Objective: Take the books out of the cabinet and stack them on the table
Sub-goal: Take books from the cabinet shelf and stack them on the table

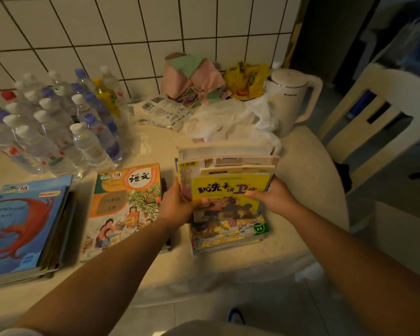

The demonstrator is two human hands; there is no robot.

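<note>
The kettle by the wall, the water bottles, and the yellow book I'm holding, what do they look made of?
Kettle: likely matte cream plastic, smooth moulded handle, no metallic shine.
Water bottles: clear thin plastic, see-through with coloured screw caps.
Yellow book: printed paper, apparently glossy soft cover, thin edges; both hands grip its bundle.

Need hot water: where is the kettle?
The white kettle stands at the table's back right, beside the yellow bag.

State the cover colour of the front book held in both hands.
Bright yellow front book, with purple and dark lettering; head view.
</note>
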